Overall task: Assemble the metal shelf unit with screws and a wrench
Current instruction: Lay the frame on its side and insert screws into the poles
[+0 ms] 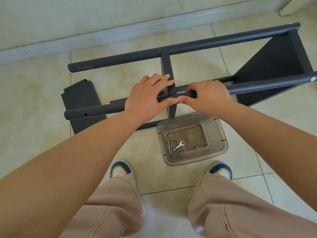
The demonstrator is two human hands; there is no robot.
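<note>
While both the left hand (147,95) and right hand (208,97) grip its near tube (96,109), the dark-grey shelf frame (197,44) lies sideways.

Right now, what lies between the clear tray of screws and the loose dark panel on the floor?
In the head view, the left forearm crosses above that stretch between the clear tray and loose panel; a dark tube lies on the bare tile there.

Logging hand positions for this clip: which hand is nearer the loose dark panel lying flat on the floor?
Left. The left hand grips the near tube just right of the loose panel; the right hand holds the same tube farther right, above the clear bin.
</note>
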